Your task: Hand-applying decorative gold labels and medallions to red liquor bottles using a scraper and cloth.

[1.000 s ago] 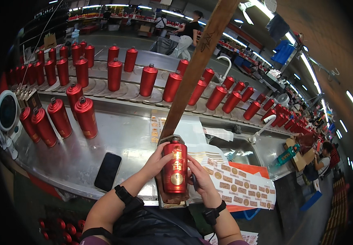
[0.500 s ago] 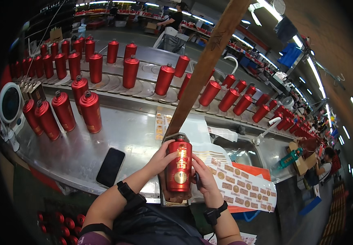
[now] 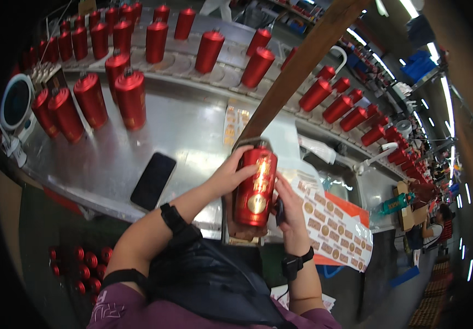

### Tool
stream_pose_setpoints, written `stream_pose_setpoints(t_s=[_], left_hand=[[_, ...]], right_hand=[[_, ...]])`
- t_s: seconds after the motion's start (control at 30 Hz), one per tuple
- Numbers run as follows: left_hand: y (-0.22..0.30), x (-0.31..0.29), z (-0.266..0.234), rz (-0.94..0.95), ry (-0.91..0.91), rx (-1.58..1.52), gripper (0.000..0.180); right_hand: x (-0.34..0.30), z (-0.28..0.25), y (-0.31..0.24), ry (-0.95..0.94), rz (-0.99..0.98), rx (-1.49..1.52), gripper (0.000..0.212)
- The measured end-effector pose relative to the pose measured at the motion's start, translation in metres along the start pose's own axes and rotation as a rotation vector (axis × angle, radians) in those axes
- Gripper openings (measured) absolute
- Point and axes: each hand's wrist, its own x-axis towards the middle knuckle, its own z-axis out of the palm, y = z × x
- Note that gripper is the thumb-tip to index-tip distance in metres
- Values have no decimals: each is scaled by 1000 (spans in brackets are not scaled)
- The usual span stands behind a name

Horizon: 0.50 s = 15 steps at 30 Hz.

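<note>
A red metallic bottle (image 3: 257,189) with gold lettering and a round gold seal rests in a holder at the near edge of the bench. My left hand (image 3: 232,174) grips its left side, thumb across the front. Along the bottle's right side is my right hand (image 3: 291,208), its fingers raised beside the gold lettering. A small dark flat object (image 3: 279,211) is tucked in that hand; its kind is unclear. Right of the holder lies a sheet of gold stickers (image 3: 337,230) over an orange sheet (image 3: 346,208).
Several red bottles (image 3: 132,101) stand at the left of the metal bench beside a round mirror-like device (image 3: 16,101). A black phone (image 3: 154,180) lies nearer. Behind runs a conveyor of bottles (image 3: 210,52). A wooden post (image 3: 296,71) rises behind the holder; a sink tap (image 3: 376,158) is at right.
My view has tilted downward, so the bench and conveyor sit higher in the picture. Both hands stay at the bottle, with little change in their grip.
</note>
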Motion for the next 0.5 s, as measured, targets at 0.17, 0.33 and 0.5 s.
stream_pose_setpoints(t_s=[0.17, 0.33, 0.5], left_hand=[[6, 6, -3, 5, 10, 21, 72], [8, 2, -3, -34, 2, -7, 75], [11, -1, 0, -84, 10, -32, 72]], right_hand=[[6, 5, -1, 19, -12, 28, 50], [6, 0, 3, -35, -11, 20, 58], [4, 4, -2, 12, -3, -19, 56]])
